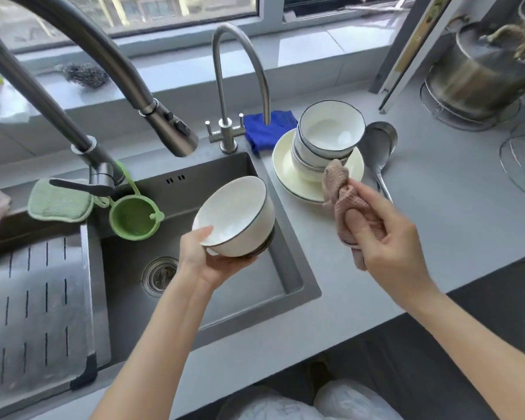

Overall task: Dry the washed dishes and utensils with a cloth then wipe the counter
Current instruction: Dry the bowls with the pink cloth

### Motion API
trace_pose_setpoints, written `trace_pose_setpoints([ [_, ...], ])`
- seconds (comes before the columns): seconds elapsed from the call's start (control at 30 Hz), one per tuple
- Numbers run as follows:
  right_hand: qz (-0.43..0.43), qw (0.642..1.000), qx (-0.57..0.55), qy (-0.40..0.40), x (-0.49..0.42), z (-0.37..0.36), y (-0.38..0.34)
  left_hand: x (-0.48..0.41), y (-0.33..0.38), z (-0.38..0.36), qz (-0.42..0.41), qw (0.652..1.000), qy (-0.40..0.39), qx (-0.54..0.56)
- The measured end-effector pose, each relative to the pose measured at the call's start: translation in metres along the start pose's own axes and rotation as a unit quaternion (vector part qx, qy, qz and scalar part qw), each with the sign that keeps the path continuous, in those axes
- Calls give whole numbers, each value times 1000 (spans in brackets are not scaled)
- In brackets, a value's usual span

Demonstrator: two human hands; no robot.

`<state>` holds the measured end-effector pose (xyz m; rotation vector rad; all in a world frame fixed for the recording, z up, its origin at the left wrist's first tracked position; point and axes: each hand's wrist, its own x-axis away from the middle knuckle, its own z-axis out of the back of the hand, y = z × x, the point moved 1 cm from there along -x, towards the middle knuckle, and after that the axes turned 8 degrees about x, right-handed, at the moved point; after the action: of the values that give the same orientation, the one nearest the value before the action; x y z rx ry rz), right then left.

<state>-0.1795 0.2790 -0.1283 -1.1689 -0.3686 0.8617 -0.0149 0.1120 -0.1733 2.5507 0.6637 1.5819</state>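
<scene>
Left hand (205, 259) fingers grip white dark-rimmed bowl (234, 213) | right hand (388, 237) fingers clutch pink waffle cloth (343, 195)

Your left hand (206, 256): palm up, thumb over rim, cupping bowl (231, 207). Your right hand (388, 237): fingers curled, gripping cloth (340, 192).
</scene>
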Motion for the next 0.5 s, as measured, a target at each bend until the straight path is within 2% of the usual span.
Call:
trace_pose_setpoints([
  [0.07, 8, 999, -27, -42, 5, -25, -1, 0, -5, -6, 15, 998, -60, 11],
  [0.13, 96, 993, 40, -63, 12, -65, 4, 9, -16, -22, 30, 992, -85, -86],
  [0.2, 140, 985, 97, 1, 5, -87, 7, 15, -20, -37, 36, 977, -113, -176],
  [0.27, 145, 982, 92, 73, -16, -86, 3, 19, -17, -46, -7, 967, -126, -222],
  [0.33, 133, 987, -2, 90, -31, -77, -8, 22, -9, -54, -29, 968, -122, -219],
  [0.37, 106, 988, -87, 67, -37, -71, -18, 23, -3, -57, -33, 969, -126, -210],
  [0.43, 41, 968, -248, -1, -53, -59, -34, 26, 6, -60, -30, 964, -143, -222],
  [0.5, -24, 960, -265, -83, -76, -40, -47, 30, 14, -60, -26, 952, -151, -265],
])
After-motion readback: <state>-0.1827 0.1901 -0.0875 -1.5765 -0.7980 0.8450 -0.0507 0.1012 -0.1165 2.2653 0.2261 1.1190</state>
